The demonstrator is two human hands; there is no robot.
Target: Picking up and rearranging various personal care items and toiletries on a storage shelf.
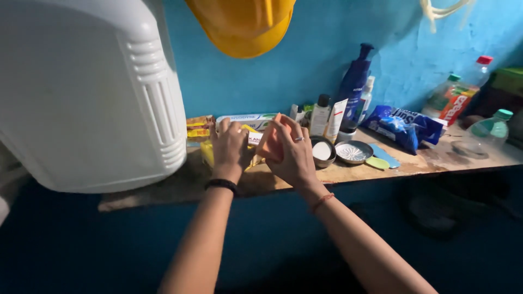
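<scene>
Blue wall backs a worn wooden tabletop (436, 158). I see my right hand (291, 149) gripping an orange soap bar (268, 144) at centre; my left hand (231, 147), at its nine o'clock, presses a yellow packet (207, 153). Bottles (354, 81) stand at two o'clock.

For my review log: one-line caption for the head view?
Right hand lifts an orange box; left hand rests on yellow packet.
</scene>
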